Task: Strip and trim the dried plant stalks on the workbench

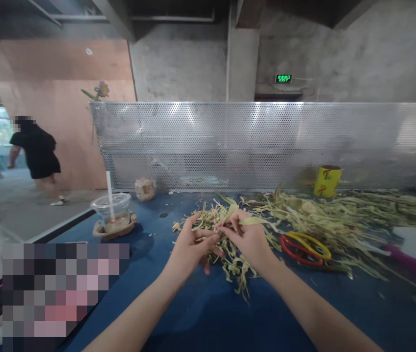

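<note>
Over a pile of pale green plant trimmings on the blue table, my two hands meet at their fingertips. My right hand is closed in a pinch on a leafy plant stem, whose pale leaf sticks out past the fingers. My left hand has its thumb and fingertips closed at the same stem, with the other fingers loosely curled below. The point they pinch is small and partly hidden by the fingers. To the right of my right hand lie scissors with red and yellow handles.
A long heap of leafy stems covers the right back, beside a yellow can. A lidded plastic cup with a straw stands left in a cardboard holder. A perforated metal screen closes the back. A person is far left.
</note>
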A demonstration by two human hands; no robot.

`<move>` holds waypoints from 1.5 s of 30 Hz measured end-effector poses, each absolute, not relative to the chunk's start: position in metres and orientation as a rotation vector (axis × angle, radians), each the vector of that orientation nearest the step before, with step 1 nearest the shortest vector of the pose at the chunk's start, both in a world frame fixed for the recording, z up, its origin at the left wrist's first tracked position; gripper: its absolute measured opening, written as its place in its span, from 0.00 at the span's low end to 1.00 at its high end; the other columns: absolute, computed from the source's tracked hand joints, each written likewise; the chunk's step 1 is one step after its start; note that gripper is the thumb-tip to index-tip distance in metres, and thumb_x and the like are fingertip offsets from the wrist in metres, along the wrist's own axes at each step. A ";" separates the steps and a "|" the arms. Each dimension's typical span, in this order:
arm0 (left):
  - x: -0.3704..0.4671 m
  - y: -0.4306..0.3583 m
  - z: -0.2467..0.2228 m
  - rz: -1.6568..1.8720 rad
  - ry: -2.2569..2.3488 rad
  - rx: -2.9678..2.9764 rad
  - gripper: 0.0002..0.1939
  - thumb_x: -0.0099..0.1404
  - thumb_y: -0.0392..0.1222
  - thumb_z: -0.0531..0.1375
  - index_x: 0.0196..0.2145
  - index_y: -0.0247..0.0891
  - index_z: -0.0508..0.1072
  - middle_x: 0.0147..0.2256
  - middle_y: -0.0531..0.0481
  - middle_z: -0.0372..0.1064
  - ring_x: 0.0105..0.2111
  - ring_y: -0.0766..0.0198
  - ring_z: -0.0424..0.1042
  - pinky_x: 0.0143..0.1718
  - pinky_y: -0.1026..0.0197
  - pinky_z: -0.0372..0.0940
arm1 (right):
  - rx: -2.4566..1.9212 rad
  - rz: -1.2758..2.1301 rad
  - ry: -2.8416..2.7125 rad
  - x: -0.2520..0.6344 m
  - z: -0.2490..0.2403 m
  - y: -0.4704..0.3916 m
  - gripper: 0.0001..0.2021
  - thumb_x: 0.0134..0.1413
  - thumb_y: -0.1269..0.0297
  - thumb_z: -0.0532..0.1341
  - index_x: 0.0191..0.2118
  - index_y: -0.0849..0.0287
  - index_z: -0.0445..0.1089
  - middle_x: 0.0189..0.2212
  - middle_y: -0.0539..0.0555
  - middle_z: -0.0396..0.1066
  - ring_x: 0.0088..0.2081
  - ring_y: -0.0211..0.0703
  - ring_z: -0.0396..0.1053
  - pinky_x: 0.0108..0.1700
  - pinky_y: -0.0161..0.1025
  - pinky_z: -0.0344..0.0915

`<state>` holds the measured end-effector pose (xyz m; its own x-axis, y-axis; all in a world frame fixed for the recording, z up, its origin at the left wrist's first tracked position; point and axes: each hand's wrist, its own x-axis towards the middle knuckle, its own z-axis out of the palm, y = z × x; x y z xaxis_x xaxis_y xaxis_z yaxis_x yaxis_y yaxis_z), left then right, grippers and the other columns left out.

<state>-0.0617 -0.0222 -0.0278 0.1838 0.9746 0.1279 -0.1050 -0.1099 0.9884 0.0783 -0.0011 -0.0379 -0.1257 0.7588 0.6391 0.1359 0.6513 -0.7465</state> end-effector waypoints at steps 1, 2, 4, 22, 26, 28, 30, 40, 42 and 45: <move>-0.062 -0.022 -0.028 1.194 0.955 1.319 0.37 0.53 0.36 0.60 0.55 0.36 0.43 0.30 0.50 0.66 0.21 0.63 0.70 0.08 0.70 0.56 | -0.744 0.701 -1.590 0.078 -0.036 -0.001 0.17 0.46 0.63 0.60 0.20 0.55 0.47 0.21 0.48 0.62 0.34 0.45 0.70 0.34 0.40 0.64; -0.062 -0.022 -0.027 1.196 0.970 1.323 0.37 0.53 0.37 0.60 0.55 0.36 0.44 0.29 0.50 0.66 0.20 0.66 0.69 0.07 0.72 0.54 | -0.746 0.769 -1.546 0.077 -0.035 -0.001 0.18 0.44 0.62 0.61 0.20 0.55 0.47 0.20 0.48 0.63 0.33 0.46 0.70 0.33 0.40 0.64; -0.062 -0.021 -0.027 1.195 1.004 1.320 0.38 0.53 0.37 0.61 0.56 0.36 0.44 0.29 0.51 0.66 0.18 0.70 0.66 0.07 0.74 0.49 | -0.759 0.853 -1.475 0.077 -0.032 -0.001 0.19 0.41 0.60 0.63 0.19 0.55 0.48 0.18 0.47 0.63 0.31 0.46 0.70 0.29 0.40 0.64; -0.067 -0.028 -0.021 1.008 1.120 1.471 0.42 0.52 0.41 0.60 0.59 0.40 0.41 0.30 0.51 0.68 0.18 0.72 0.62 0.07 0.74 0.48 | -0.792 0.838 -1.397 0.079 -0.028 -0.004 0.22 0.37 0.58 0.65 0.18 0.55 0.46 0.15 0.44 0.62 0.19 0.39 0.65 0.25 0.40 0.63; -0.068 -0.027 -0.021 0.961 1.124 1.540 0.40 0.52 0.42 0.59 0.58 0.39 0.43 0.30 0.50 0.68 0.18 0.71 0.63 0.07 0.74 0.51 | -0.806 0.828 -1.414 0.079 -0.030 -0.003 0.22 0.37 0.58 0.65 0.18 0.55 0.46 0.14 0.44 0.62 0.19 0.39 0.65 0.25 0.40 0.62; -0.070 -0.025 -0.023 0.945 1.128 1.572 0.39 0.53 0.42 0.59 0.58 0.38 0.43 0.29 0.50 0.67 0.17 0.71 0.62 0.08 0.73 0.51 | -0.813 0.835 -1.413 0.078 -0.030 -0.004 0.22 0.37 0.58 0.65 0.18 0.55 0.46 0.15 0.45 0.62 0.19 0.40 0.65 0.26 0.40 0.62; -0.071 -0.024 -0.026 0.934 1.123 1.598 0.38 0.53 0.42 0.58 0.57 0.37 0.44 0.28 0.51 0.67 0.17 0.71 0.62 0.08 0.73 0.50 | -0.829 0.834 -1.411 0.077 -0.030 -0.004 0.22 0.37 0.58 0.65 0.18 0.55 0.46 0.15 0.45 0.63 0.19 0.40 0.65 0.26 0.40 0.62; -0.072 -0.023 -0.033 0.929 1.098 1.601 0.40 0.53 0.42 0.58 0.58 0.38 0.41 0.32 0.47 0.66 0.19 0.69 0.66 0.08 0.72 0.50 | -0.819 0.817 -1.526 0.079 -0.033 0.002 0.18 0.40 0.63 0.63 0.20 0.55 0.49 0.19 0.46 0.64 0.26 0.41 0.68 0.31 0.40 0.64; -0.074 -0.022 -0.031 0.899 1.094 1.591 0.42 0.53 0.43 0.58 0.59 0.41 0.38 0.41 0.40 0.65 0.22 0.67 0.69 0.09 0.72 0.51 | -0.752 0.902 -1.547 0.079 -0.033 0.002 0.15 0.43 0.63 0.61 0.22 0.55 0.50 0.22 0.47 0.65 0.29 0.41 0.69 0.34 0.40 0.64; -0.079 -0.019 -0.030 0.920 1.070 1.610 0.41 0.56 0.44 0.57 0.60 0.44 0.35 0.50 0.36 0.59 0.19 0.69 0.70 0.09 0.71 0.51 | -0.682 0.934 -1.620 0.079 -0.032 -0.001 0.09 0.48 0.65 0.57 0.27 0.55 0.53 0.24 0.47 0.65 0.31 0.40 0.69 0.34 0.38 0.65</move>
